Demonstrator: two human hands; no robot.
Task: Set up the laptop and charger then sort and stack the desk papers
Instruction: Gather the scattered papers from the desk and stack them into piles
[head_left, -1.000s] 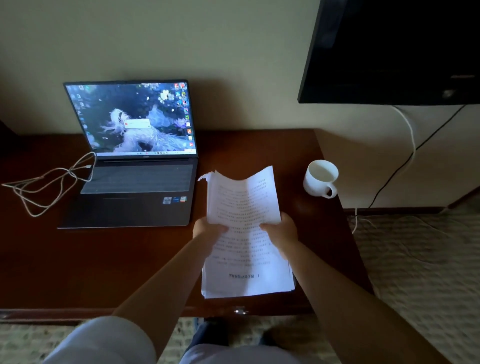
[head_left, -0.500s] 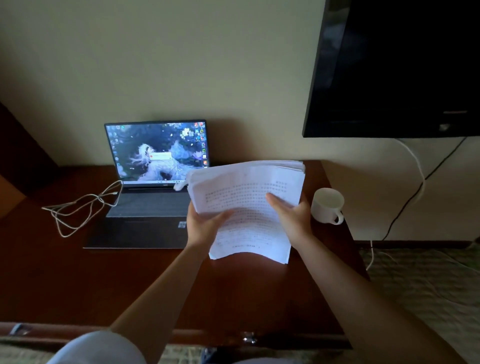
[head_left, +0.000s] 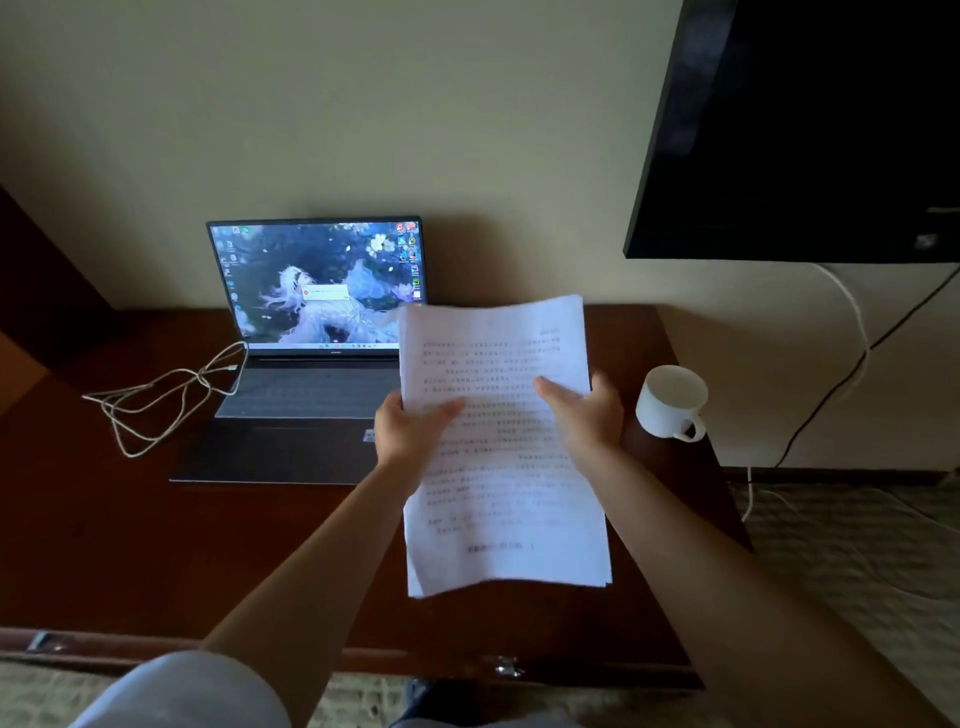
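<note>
We hold the paper stack (head_left: 498, 447) above the surface (head_left: 130, 545), long axis running away from us, left hand (head_left: 410, 431) and right hand (head_left: 587, 415) pinching opposite side edges, equally near.

No text can be read with certainty. The top sheet of the papers (head_left: 501, 447) carries rows of printed characters, too blurred to make out. The laptop (head_left: 317, 332) screen shows desktop icons and a small dialog box, their lettering too small to read. A sticker on its palm rest is illegible.
</note>
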